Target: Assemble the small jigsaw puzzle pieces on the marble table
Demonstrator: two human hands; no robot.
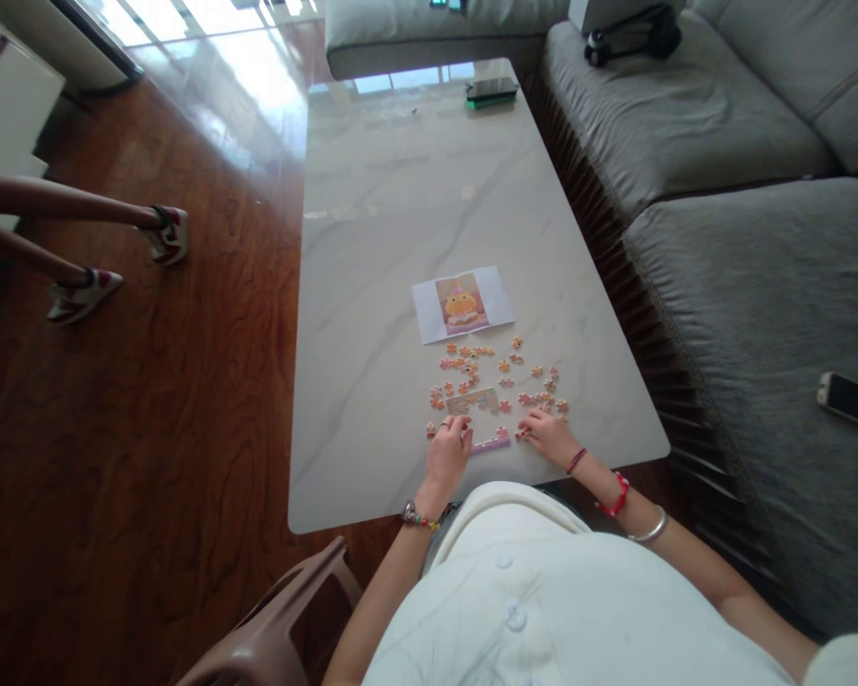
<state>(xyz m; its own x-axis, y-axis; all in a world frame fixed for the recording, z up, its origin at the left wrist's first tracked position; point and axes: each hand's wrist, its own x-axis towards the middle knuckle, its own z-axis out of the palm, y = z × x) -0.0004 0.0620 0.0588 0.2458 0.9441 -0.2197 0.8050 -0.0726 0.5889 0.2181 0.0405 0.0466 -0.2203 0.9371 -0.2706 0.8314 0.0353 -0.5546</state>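
A grey sofa [722,162] runs along the right of a long pale marble-look table [400,219], which stands on a dark wooden floor [150,400]. A brown plastic chair [278,619] sits at the near edge, and another person's legs [64,229] in sandals show at far left. One phone [852,401] lies on the sofa and a dark device [491,91] rests at the table's far end (no writing on either can be read). Near the front edge lies a printed picture [462,303] of a yellow cartoon figure on pink, bearing no legible text. Just below it are scattered puzzle pieces [500,381], orange and pink, with a joined pink strip [491,443] between the hands. The left hand [448,453] rests with fingers curled on pieces beside the strip; the right hand [549,435] pinches a small piece with its fingertips.
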